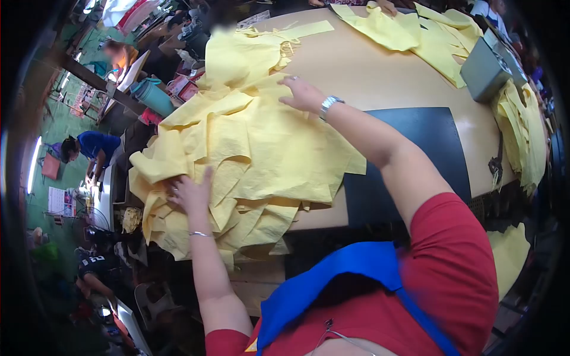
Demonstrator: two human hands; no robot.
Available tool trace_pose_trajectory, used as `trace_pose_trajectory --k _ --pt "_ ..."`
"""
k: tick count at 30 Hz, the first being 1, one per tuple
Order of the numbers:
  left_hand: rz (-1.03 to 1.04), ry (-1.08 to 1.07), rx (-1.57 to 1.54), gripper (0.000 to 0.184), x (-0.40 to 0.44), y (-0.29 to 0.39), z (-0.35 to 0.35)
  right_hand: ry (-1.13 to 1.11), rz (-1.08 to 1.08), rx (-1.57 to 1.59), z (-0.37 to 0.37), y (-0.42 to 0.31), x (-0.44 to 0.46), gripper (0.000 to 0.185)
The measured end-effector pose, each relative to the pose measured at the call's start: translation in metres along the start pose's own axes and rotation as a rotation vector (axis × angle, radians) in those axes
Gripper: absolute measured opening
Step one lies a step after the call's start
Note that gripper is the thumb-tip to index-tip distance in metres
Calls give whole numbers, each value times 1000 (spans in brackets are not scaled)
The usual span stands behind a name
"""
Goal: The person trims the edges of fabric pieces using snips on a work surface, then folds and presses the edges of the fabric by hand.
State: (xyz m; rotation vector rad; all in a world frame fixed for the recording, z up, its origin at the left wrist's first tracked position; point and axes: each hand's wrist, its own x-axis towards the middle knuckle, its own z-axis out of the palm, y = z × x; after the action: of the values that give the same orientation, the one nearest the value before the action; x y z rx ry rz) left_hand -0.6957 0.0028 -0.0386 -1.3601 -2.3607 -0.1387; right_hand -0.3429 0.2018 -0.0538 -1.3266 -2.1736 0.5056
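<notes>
A heap of yellow cloth pieces [267,154] lies in overlapping, creased layers on the left part of the tan table. My left hand [191,193], with a thin bracelet at the wrist, rests on the folded pieces at the heap's left side, its fingers spread. Some of its fingertips are hard to make out against the folds. Farther up, my right hand [303,95] wears a metal watch [329,107]. It lies over the upper right part of the heap, thumb and fingers apart, with nothing gripped.
A dark board [409,166] lies on the table [368,65] at the right. More yellow cloth [386,26] is at the far edge, near another person's hand. A grey box [485,68] stands at the right edge. People sit at machines on the left, beyond a teal container [153,97].
</notes>
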Motion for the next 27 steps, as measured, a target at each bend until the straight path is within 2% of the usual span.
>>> trace_pose_trajectory --k 2,3,5,8,11,13,15,16,19,20,21,23,24,25,27 --pt "62 -279 -7 98 -10 11 -15 89 43 -57 36 11 42 60" --pt "93 -415 -11 95 -13 15 -21 18 63 -74 38 4 52 64" --pt "129 -358 -44 92 -23 13 -2 -114 105 -107 34 -10 73 71" --pt "156 -266 -40 90 -33 16 9 -10 30 -198 54 -23 81 75" --pt "159 -253 -34 90 -34 18 13 -211 123 -205 55 -26 94 60" --pt "161 -236 -51 90 -36 14 24 -169 80 -252 58 -18 98 42" --pt "199 -131 -33 89 -39 9 35 -121 56 -294 54 -12 94 30" --pt "218 -77 -29 89 -40 7 36 -91 50 -316 40 -16 91 26" --pt "62 -181 -404 87 -37 -5 32 5 34 -499 -13 -23 73 27" --pt "82 -87 -598 85 -37 -7 29 25 32 -530 -38 -25 62 28" --pt "80 -15 -658 85 -38 -10 28 47 30 -560 -62 -23 49 29" --pt "74 127 -781 84 -40 -14 32 180 41 -492 -101 0 34 30" --pt "106 234 -727 79 -37 -19 42 316 36 -442 -116 20 31 30" --pt "71 229 -722 77 -37 -20 40 453 32 -390 -132 27 25 30" --pt "7 213 -710 74 -38 -16 32 549 170 -120 -177 31 11 27"
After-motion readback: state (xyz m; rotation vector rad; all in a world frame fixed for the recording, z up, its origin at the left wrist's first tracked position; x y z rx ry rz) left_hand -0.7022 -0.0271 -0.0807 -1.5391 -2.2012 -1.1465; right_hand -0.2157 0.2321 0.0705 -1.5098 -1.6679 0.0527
